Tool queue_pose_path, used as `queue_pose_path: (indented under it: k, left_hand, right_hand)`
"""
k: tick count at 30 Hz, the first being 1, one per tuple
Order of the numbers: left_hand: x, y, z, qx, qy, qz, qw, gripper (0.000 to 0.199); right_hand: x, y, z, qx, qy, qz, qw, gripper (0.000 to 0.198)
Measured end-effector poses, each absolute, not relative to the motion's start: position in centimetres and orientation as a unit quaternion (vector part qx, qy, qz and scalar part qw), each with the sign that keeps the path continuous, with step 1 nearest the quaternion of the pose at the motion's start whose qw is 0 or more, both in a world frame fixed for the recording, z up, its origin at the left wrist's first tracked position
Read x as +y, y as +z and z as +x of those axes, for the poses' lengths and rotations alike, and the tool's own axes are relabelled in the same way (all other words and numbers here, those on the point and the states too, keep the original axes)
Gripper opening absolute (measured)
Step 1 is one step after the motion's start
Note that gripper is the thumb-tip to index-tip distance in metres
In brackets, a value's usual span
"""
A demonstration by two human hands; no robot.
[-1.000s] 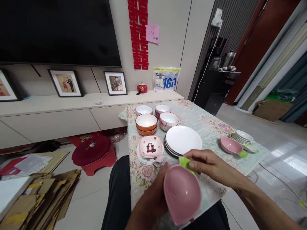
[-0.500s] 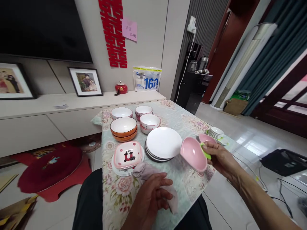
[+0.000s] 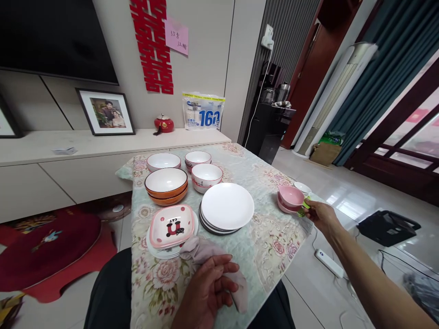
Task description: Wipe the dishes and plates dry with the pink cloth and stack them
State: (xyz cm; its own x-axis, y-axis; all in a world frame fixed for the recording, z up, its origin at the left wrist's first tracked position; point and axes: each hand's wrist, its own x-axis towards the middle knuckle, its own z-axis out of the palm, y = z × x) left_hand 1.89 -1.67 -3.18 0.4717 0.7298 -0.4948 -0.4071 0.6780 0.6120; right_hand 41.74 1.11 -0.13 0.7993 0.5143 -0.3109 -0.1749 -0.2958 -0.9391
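While right hand pinches pink dish at table edge, left hand clutches cloth

Light: bright daylight from the right windows
Glare: sheen on the floor
Shadows: soft, faint
Edges: wide-angle bending, corners stretched
Focus: sharp

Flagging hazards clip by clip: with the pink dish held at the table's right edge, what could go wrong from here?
The right hand pinches only the green handle of the pink dish, stacked on another near the table edge; it could slip or tip off onto the tile floor. The left hand rests on a cloth beside the square dish; tugging it might nudge that stack.
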Motion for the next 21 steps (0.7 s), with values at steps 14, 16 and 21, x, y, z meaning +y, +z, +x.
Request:
queue_pose_path:
  k: [14,16,21]
  left_hand:
    - [-1.6,-3.1,2.1,0.387,0.345,0.208,0.829,0.040]
    - [-1.7,-3.0,2.2,0.390,0.348,0.208,0.827,0.040]
    - [-1.9,-3.3,2.2,0.395,0.343,0.209,0.826,0.037]
  right_hand:
    - [0.4,-1.3,42.3,-0.105,0.325,-0.777,0.529,0.034]
    - [0.1,-1.2,42.4,-0.117,0.326,-0.784,0.515,0.034]
    - [-0.3,-1.1,42.2,-0.165,0.300,-0.812,0.472,0.031]
